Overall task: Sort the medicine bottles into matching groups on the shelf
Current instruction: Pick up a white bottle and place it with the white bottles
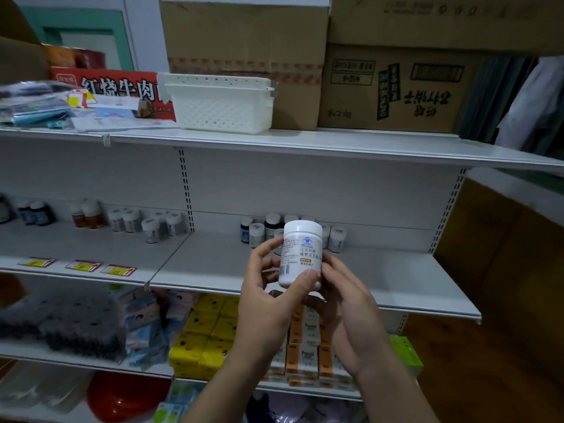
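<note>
Both hands grasp 1 upright white medicine bottle (300, 254) in front of the middle shelf (396, 279). The left hand (265, 300) curls round it from 9 o'clock and the right hand (351, 315) from 4 o'clock. A bottle cluster (259, 233) stands just behind at 12 o'clock, with more bottle groups (149, 224) along the shelf at 9 o'clock.

One white bottle (300, 254) is held up. The middle shelf (396, 279) carries two blue bottles (38, 212), two red-brown bottles (91, 213), at least four grey-labelled bottles (151, 228) at left, and a right cluster (337, 238) of about seven, partly hidden. Three yellow price tags (83, 265), one white basket (219, 108), three cardboard boxes (244, 41).
</note>
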{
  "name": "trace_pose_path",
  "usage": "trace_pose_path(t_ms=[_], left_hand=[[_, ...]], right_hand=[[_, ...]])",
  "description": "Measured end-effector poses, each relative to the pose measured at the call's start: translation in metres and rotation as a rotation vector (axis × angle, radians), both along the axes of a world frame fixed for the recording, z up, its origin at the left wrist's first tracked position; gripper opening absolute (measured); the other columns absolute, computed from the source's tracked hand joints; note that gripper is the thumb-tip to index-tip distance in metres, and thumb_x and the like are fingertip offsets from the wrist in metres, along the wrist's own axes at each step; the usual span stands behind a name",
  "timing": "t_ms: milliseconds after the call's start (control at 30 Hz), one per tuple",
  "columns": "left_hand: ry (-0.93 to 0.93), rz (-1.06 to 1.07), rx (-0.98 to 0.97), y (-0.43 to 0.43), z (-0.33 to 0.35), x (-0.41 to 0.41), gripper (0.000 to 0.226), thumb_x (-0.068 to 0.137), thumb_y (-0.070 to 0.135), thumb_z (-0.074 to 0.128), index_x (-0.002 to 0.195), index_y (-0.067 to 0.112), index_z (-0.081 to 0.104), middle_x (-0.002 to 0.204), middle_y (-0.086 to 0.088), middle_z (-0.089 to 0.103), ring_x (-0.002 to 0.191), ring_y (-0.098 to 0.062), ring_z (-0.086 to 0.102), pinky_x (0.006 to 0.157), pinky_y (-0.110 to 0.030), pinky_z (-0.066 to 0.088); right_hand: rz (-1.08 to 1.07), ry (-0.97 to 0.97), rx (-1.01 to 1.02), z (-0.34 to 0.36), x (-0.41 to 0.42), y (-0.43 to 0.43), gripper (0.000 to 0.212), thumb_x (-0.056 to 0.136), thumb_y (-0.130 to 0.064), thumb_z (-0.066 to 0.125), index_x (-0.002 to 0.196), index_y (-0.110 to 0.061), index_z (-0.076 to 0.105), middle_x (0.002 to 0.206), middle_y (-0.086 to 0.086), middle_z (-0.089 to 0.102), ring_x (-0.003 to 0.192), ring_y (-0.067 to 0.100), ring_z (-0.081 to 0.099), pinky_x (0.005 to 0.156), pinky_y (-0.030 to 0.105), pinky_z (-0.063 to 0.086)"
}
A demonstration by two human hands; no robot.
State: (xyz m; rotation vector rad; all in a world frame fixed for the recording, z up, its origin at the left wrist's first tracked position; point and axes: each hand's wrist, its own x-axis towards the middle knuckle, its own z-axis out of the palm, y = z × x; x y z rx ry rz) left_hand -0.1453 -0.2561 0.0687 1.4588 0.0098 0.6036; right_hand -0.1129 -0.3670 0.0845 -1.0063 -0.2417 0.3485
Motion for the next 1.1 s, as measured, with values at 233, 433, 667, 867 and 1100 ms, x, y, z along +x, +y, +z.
trace_pose_path(t_ms=[233,433,667,867,1100], left_hand=[[0.014,0.064,0.022,-0.010,-0.005,0.002,0.057,0.064,0.046,0.076,0.117,0.047,0.055,0.105,0.008,0.066,0.093,-0.008,0.067,0.072,-0.026,0.058],[0.068,0.011,-0.014,-0.005,-0.013,0.004,0.047,0.086,0.030,0.059,0.132,0.030,0.053,0.114,0.003,0.070,0.103,-0.016,0.068,0.081,-0.032,0.057],[0.111,0.029,-0.014,0.005,-0.018,0.003,0.036,0.095,0.017,0.055,0.128,0.032,0.054,0.111,0.002,0.070,0.099,-0.012,0.069,0.075,-0.024,0.055],[0.153,0.070,-0.022,0.033,-0.033,-0.003,0.046,0.082,0.033,0.063,0.128,0.037,0.054,0.112,0.001,0.068,0.098,-0.017,0.069,0.074,-0.028,0.056],[0.168,0.132,-0.074,0.105,-0.049,-0.014,0.043,0.075,0.037,0.069,0.116,0.046,0.060,0.106,0.006,0.069,0.092,-0.013,0.068,0.067,-0.020,0.051]], right_hand=[[0.077,-0.016,-0.030,-0.006,0.011,-0.010,0.032,0.094,-0.017,0.048,0.121,-0.017,0.063,0.108,0.017,0.073,0.092,0.027,0.071,0.080,0.040,0.058],[-0.038,-0.116,-0.054,-0.014,0.021,-0.007,0.048,0.070,-0.015,0.070,0.117,-0.018,0.062,0.112,0.012,0.071,0.104,0.032,0.068,0.087,0.047,0.055],[-0.003,-0.124,-0.076,-0.025,0.028,0.005,0.045,0.070,-0.018,0.070,0.114,-0.022,0.064,0.109,0.008,0.073,0.105,0.030,0.068,0.090,0.047,0.053],[0.024,-0.048,-0.105,-0.041,0.025,0.034,0.043,0.073,-0.020,0.067,0.116,-0.021,0.065,0.110,0.013,0.072,0.107,0.036,0.065,0.096,0.054,0.047],[0.074,-0.008,-0.158,-0.056,0.020,0.106,0.037,0.080,-0.016,0.062,0.117,-0.016,0.064,0.104,0.013,0.074,0.099,0.034,0.069,0.089,0.049,0.054]])
